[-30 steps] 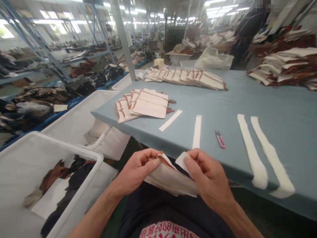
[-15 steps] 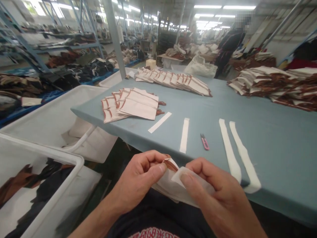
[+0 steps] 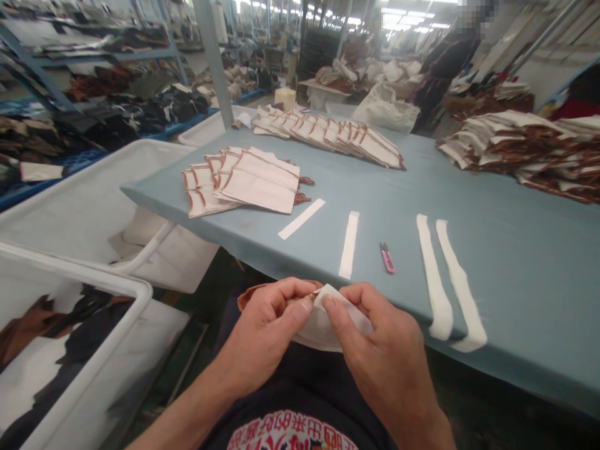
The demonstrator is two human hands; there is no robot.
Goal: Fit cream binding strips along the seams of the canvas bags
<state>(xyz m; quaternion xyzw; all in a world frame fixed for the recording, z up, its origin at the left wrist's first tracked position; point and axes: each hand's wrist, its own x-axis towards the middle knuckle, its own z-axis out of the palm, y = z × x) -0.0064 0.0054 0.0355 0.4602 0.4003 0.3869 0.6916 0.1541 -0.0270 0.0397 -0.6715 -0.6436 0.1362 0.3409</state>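
My left hand point(image 3: 269, 331) pinches the edge of a white-backed brown fabric piece point(image 3: 315, 334), whose brown part shows behind the fingers. Thumb and fingers of my right hand point(image 3: 375, 337) are closed on a white strip point(image 3: 329, 292), its end laid against the fabric edge beside my left thumb. Both hands are close together in front of my body, just off the table's near edge. Most of the fabric piece is hidden under the hands.
On the blue-covered table point(image 3: 365, 187) lie short white strips point(image 3: 349, 244), pink thread snips point(image 3: 387, 257) and longer white strips point(image 3: 457, 269). Fanned fabric panels point(image 3: 262, 181) lie left, with more stacks behind and right. White bins point(image 3: 140, 294) stand left. A person point(image 3: 440, 69) stands at the back.
My right hand has moved left toward my left hand, bringing the white strip's end against the fabric edge. More brown material shows behind my left hand. The view has tilted slightly down.
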